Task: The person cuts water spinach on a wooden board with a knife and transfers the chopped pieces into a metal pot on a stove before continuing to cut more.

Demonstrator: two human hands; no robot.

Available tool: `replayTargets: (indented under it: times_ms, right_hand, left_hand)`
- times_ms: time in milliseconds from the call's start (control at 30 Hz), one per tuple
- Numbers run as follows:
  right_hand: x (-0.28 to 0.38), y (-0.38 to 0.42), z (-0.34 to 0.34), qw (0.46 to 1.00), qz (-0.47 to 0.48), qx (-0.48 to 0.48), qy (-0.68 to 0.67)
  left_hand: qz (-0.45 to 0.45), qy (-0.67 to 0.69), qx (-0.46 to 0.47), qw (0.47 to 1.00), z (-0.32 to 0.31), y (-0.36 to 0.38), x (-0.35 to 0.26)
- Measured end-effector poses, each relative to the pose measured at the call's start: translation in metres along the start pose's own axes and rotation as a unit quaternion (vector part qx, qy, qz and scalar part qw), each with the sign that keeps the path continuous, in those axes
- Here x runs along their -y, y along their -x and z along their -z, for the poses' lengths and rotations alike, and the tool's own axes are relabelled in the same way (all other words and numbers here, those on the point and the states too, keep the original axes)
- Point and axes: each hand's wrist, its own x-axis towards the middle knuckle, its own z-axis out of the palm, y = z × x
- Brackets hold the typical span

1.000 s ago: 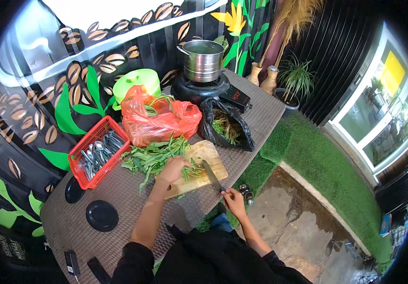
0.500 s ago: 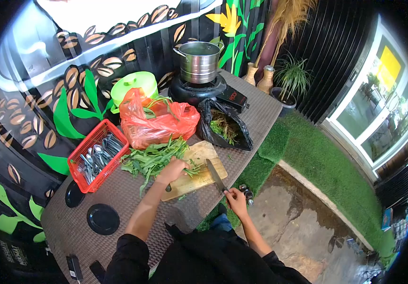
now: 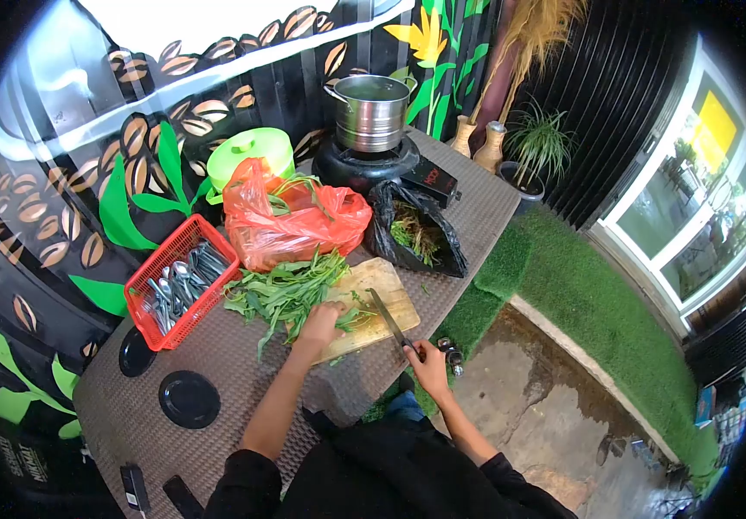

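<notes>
My left hand is closed on leafy greens at the left side of the wooden cutting board. The stems point toward the board's middle, and the leaves pile up beyond the board's left edge. In my right hand is a knife, gripped by its dark handle. Its blade lies over the right part of the board, apart from the bunch. Small green bits are scattered on the board. My left fingertips are partly hidden among the greens.
Behind the greens sits a red plastic bag, beside a black bag holding stems. A red basket of cutlery stands left. Farther back are a green lidded pot and a steel pot on a stove. Black plates lie front left.
My left hand has drawn slightly back toward me along the greens, still closed on them. The knife has shifted a little to the left over the board.
</notes>
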Motion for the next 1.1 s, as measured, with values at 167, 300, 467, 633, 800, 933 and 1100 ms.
replayTargets:
  times_ms: [167, 300, 467, 633, 800, 933, 1100]
  right_hand:
    - [0.02, -0.002, 0.001, 0.996, -0.022, -0.023, 0.089]
    - [0.016, 0.003, -0.006, 0.997, 0.004, -0.034, 0.066]
    - [0.021, 0.009, 0.002, 0.996, -0.044, 0.006, 0.083]
    - [0.006, 0.01, 0.0, 0.999, -0.017, -0.045, 0.022]
    - [0.005, 0.013, 0.002, 0.998, -0.037, -0.038, 0.03]
    - [-0.003, 0.018, -0.004, 0.999, -0.034, -0.037, 0.002]
    - [-0.005, 0.024, -0.006, 0.999, -0.028, -0.045, 0.0]
  left_hand:
    - [-0.042, 0.032, -0.106, 0.993, -0.012, -0.007, -0.01]
    - [-0.032, 0.054, -0.075, 0.995, -0.023, -0.025, -0.004]
    - [-0.015, 0.1, -0.095, 0.99, -0.03, -0.034, -0.005]
    - [0.016, 0.302, -0.145, 0.942, -0.01, -0.031, -0.011]
    - [0.004, 0.304, -0.18, 0.936, 0.021, -0.015, -0.011]
    - [0.065, 0.274, -0.067, 0.957, 0.017, -0.003, 0.004]
    - [0.018, 0.05, -0.102, 0.993, -0.002, 0.006, 0.008]
